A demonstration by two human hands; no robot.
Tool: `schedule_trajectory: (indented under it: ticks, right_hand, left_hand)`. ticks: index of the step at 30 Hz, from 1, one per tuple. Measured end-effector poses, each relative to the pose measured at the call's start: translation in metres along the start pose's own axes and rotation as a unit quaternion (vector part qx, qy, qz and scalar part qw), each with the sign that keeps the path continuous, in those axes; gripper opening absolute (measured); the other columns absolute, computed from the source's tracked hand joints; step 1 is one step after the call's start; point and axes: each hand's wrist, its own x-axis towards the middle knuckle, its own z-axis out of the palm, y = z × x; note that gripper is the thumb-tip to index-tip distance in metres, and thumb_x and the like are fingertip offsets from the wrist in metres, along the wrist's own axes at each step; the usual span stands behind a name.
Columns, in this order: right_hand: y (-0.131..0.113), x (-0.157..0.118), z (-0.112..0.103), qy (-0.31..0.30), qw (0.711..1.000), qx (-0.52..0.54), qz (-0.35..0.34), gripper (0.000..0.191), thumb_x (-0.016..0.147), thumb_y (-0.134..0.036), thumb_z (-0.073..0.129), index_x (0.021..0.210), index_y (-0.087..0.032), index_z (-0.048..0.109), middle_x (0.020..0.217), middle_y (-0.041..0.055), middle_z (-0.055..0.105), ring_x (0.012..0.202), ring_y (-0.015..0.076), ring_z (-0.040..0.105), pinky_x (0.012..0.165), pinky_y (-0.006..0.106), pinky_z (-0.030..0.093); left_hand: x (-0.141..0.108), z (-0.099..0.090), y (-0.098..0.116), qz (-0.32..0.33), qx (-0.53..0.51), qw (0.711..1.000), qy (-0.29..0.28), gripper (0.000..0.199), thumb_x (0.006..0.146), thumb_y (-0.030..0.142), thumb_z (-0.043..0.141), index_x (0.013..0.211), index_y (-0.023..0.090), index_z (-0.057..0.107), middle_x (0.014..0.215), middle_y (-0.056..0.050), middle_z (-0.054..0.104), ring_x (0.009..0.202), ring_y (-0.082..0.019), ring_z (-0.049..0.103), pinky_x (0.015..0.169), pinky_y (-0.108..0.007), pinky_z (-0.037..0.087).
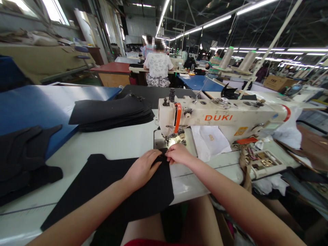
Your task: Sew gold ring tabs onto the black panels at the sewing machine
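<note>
A large black fabric piece (pixel 110 181) lies on the pale sewing table, its front edge hanging over toward my lap. Its upper right corner is just in front of the needle area of a white sewing machine (pixel 217 114) marked DUKI. My left hand (pixel 143 167) rests on that corner, fingers stretched forward with the thumb apart, pressing the fabric. Right beside it, my right hand (pixel 177 153) has its fingers pinched together on the fabric's edge, close to the presser foot. The fingertips of both hands nearly meet.
Behind the fabric lies a stack of black pieces (pixel 110 111); more black pieces (pixel 23 153) are at the left. A white cloth (pixel 210 141) lies under the machine arm. At the right is a tray (pixel 266 164) with small metal parts. People sit at tables farther back.
</note>
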Motion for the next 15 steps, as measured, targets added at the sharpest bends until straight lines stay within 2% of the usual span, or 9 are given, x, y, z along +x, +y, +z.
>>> schedule_trajectory:
  ticks: [3,6,10,15]
  right_hand:
    - [0.001,0.003,-0.001,-0.004,1.000,-0.013,0.010,0.017,0.074,-0.011,0.058,0.058,-0.014,0.061,0.058,0.0022,0.067,0.041,0.0102,0.059,0.038,0.017,0.043]
    - [0.001,0.005,-0.001,-0.005,1.000,-0.020,0.014,0.014,0.073,-0.011,0.058,0.060,-0.014,0.062,0.061,0.0036,0.069,0.043,0.0114,0.061,0.040,0.018,0.045]
    - [-0.001,0.005,-0.001,-0.006,0.999,-0.025,0.019,0.013,0.072,-0.010,0.057,0.062,-0.013,0.063,0.064,0.0047,0.070,0.044,0.0114,0.062,0.041,0.018,0.047]
    - [-0.003,0.004,-0.001,-0.007,0.999,-0.041,0.014,0.014,0.071,-0.008,0.054,0.061,-0.014,0.062,0.062,0.0047,0.070,0.044,0.0112,0.062,0.040,0.017,0.047]
  left_hand:
    - [0.008,0.000,0.004,0.021,-0.007,0.999,0.025,0.020,0.091,0.024,0.042,0.098,0.017,0.060,0.098,-0.009,0.065,0.094,-0.020,0.062,0.086,-0.035,0.052]
    - [0.015,0.003,0.008,0.039,0.007,0.998,0.052,0.023,0.092,0.020,0.040,0.087,0.017,0.062,0.088,-0.007,0.065,0.084,-0.019,0.062,0.079,-0.033,0.054]
    - [0.018,0.007,0.011,0.050,0.026,0.997,0.061,0.025,0.092,0.017,0.039,0.081,0.016,0.062,0.085,-0.006,0.065,0.081,-0.018,0.061,0.076,-0.031,0.053]
    - [0.019,0.010,0.012,0.030,0.034,0.998,0.050,0.022,0.088,0.013,0.042,0.076,0.016,0.061,0.082,-0.007,0.065,0.079,-0.019,0.061,0.075,-0.032,0.053]
